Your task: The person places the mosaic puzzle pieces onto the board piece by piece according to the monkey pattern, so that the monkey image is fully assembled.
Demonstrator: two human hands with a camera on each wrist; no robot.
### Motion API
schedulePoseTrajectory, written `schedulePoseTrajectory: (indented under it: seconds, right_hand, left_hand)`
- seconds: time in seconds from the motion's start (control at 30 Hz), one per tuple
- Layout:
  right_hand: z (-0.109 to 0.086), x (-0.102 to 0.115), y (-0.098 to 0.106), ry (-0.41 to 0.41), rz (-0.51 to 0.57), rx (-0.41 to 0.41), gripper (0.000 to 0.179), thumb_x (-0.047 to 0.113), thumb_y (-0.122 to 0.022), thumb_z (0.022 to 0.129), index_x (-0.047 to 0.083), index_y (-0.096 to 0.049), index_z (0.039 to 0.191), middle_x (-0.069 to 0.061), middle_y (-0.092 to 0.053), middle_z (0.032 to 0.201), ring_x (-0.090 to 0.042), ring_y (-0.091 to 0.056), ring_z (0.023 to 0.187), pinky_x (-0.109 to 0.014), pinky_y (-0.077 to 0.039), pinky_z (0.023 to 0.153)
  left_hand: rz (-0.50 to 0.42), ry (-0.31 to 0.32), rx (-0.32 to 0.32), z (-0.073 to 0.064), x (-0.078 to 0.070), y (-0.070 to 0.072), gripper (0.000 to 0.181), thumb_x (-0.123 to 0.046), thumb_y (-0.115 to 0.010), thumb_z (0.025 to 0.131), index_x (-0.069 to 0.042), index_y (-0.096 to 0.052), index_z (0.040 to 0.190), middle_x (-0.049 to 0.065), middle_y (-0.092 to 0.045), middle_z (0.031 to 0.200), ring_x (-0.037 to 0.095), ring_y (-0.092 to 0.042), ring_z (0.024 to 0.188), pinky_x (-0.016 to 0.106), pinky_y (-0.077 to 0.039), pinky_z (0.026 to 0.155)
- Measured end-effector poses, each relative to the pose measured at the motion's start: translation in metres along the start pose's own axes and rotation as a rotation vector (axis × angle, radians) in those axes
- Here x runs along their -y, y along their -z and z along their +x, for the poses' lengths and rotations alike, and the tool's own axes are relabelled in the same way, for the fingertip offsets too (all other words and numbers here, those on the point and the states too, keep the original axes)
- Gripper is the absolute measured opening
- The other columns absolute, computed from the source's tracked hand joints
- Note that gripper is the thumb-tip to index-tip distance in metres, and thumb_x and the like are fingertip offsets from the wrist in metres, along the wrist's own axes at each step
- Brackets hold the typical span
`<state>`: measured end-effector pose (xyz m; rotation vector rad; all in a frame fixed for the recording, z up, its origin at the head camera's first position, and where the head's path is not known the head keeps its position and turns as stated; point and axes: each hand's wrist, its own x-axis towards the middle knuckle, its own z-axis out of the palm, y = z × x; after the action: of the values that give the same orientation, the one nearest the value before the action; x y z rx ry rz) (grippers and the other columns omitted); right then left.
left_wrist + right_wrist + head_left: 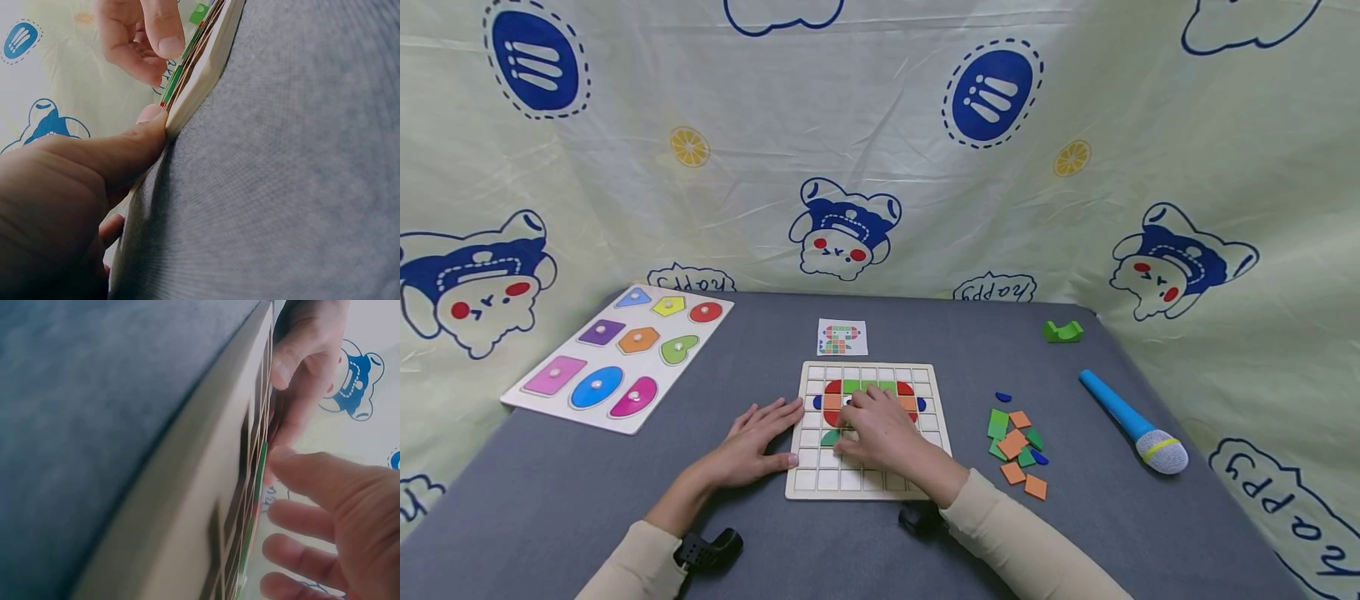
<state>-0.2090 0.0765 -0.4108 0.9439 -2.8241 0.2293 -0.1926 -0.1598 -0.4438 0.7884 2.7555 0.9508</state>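
A square wooden grid board lies on the table, with red, orange, green and blue flat pieces set in its upper squares. My left hand rests at the board's left edge, fingers stretched out and thumb on the rim. Over the middle of the board, my right hand covers part of the pattern. Its thumb tip is right at a green piece in the right wrist view, with the other fingers spread loosely apart. A green leaf-shaped piece shows left of the right thumb.
Behind the board lies a small pattern card. Loose coloured pieces are scattered to its right, beside a blue toy microphone. A green block stands at the back right, a white shape puzzle at the left.
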Motion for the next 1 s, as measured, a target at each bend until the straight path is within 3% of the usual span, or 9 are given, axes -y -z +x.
schedulePoseTrajectory:
  seconds: [0.4,0.8,1.0]
  right_hand:
    - [-0.030,-0.029,0.012,-0.033,0.024,-0.094,0.026,0.040,-0.077,0.074,0.020,-0.072,0.089,0.005,-0.059,0.088,-0.015,-0.047,0.087,-0.034,-0.039,0.078]
    - [-0.076,-0.082,0.028,-0.194,0.006,-0.117,0.029,0.036,-0.080,0.072,0.018,-0.072,0.093,0.003,-0.059,0.089,-0.015,-0.046,0.087,-0.037,-0.038,0.077]
    - [-0.101,-0.110,0.035,-0.222,0.004,-0.084,0.032,0.033,-0.080,0.073,0.016,-0.072,0.099,0.001,-0.059,0.093,-0.017,-0.046,0.087,-0.039,-0.037,0.077]
  left_hand:
    - [-0.012,0.000,0.007,0.000,0.000,0.000,0.071,-0.036,-0.063,0.089,-0.008,-0.033,0.147,0.010,-0.029,0.155,0.038,-0.018,0.145,0.062,-0.003,0.112]
    - [-0.008,0.013,0.010,-0.001,0.001,-0.001,0.072,-0.038,-0.063,0.089,-0.009,-0.032,0.148,0.010,-0.029,0.155,0.038,-0.017,0.145,0.062,-0.003,0.112]
    - [-0.007,0.010,0.004,0.000,0.000,-0.001,0.072,-0.037,-0.063,0.089,-0.009,-0.032,0.147,0.010,-0.029,0.155,0.038,-0.017,0.145,0.062,-0.003,0.112]
